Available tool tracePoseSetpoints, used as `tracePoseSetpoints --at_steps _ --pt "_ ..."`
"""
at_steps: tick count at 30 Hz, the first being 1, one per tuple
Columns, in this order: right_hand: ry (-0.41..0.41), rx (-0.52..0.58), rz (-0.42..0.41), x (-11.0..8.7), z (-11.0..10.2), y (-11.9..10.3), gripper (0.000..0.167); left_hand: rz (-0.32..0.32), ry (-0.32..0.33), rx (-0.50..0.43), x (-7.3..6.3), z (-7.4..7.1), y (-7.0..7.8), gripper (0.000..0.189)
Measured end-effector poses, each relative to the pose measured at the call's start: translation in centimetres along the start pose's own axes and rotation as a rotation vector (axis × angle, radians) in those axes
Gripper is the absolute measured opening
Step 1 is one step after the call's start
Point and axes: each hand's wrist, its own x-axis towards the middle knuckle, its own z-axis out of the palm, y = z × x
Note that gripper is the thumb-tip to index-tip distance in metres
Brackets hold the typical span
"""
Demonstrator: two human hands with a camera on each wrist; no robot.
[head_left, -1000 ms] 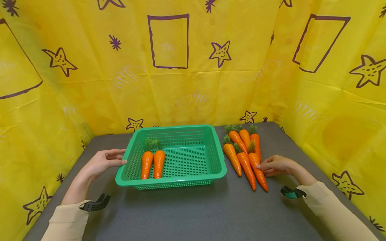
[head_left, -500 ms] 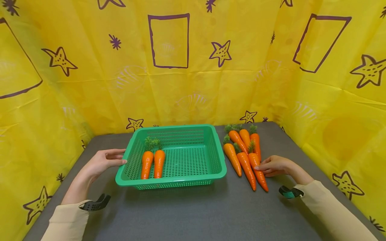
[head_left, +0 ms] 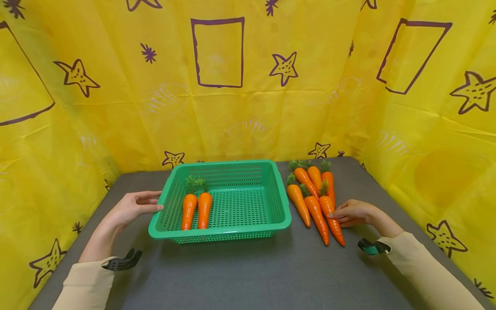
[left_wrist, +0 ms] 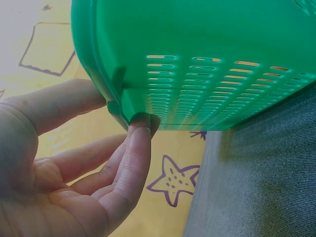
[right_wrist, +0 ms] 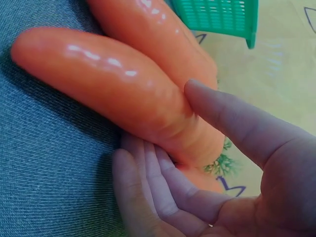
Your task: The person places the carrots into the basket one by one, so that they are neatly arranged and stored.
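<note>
My left hand (head_left: 131,208) holds the left rim of a green plastic basket (head_left: 221,234). In the left wrist view, the thumb lies against the rim and the curled fingers (left_wrist: 134,170) reach under it. Two orange carrots (head_left: 188,211) with green tops lie side by side in the basket's left part. On the right, my right hand (head_left: 355,212) pinches the nearest carrot (head_left: 336,231) of a group on the table. The right wrist view has the thumb on one side of this carrot (right_wrist: 113,86) and the fingers on the other, partly beneath it.
Several more carrots (head_left: 297,202) lie close together in two rows, right beside the basket. The table has a dark grey cloth (head_left: 232,275). Yellow patterned curtains (head_left: 248,112) enclose it at the back and both sides.
My right wrist has shifted very slightly to the left, with the fingers staying at the same carrot. The left hand, basket and carrots look unmoved.
</note>
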Motion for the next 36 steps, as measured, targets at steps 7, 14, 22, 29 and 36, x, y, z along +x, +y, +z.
tracePoseSetpoints --at_steps 7,14,22,29,36 --pt "-0.007 0.038 -0.014 -0.4 -0.2 -0.5 0.042 -0.003 0.005 0.001 0.0 0.0 -0.1 0.066" --pt "-0.017 0.063 -0.057 -0.6 -0.7 -1.2 0.045 -0.003 0.005 -0.004 0.0 0.0 0.0 0.066" --pt "0.004 0.033 -0.077 -0.9 -1.2 -2.9 0.047 -0.008 0.005 0.002 -0.1 0.1 0.0 0.067" --pt "0.018 -0.019 -0.065 -1.1 -1.5 -4.8 0.052 -0.015 0.004 -0.006 -0.2 0.1 0.1 0.068" --pt "0.04 -0.053 -0.062 -1.3 -1.7 -6.6 0.053 -0.017 -0.003 -0.011 -0.1 0.1 0.2 0.068"
